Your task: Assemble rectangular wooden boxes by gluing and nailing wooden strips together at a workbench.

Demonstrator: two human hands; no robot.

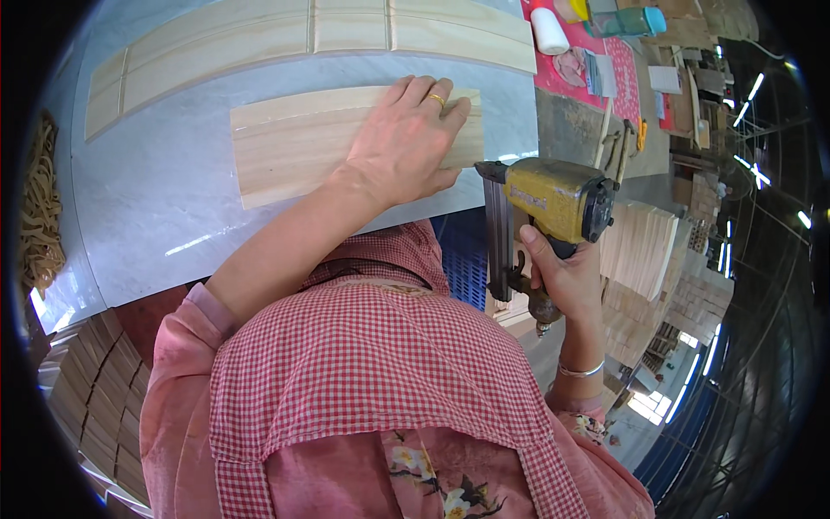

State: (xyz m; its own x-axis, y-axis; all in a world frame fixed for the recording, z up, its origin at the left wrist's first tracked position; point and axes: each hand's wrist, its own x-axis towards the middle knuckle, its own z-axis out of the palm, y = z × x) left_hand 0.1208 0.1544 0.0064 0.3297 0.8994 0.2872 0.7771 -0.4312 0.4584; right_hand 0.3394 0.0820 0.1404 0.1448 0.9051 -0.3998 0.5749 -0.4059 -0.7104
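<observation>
On the pale marbled tabletop [164, 208] lies a short, flat, light wooden board [294, 147]. My left hand [406, 143] is on its right half, fingers bent over toward the far edge and thumb near the close edge. A ring shows on one finger. My right hand [562, 268] is closed around the handle of a yellow and black pneumatic nail gun [553, 195], its thumb lying along the grip. The gun's nose is beside the board's right end; whether they touch I cannot tell. Its long dark magazine points back toward me.
Beyond the board lies a longer, curved wooden piece [251, 43] with crosswise grooves. A white bottle [548, 31] and a teal bottle [627, 22] rest on a red cloth at the far right. Stacked wood [640, 251] stands to the right; tan strips [41, 208] hang at the left.
</observation>
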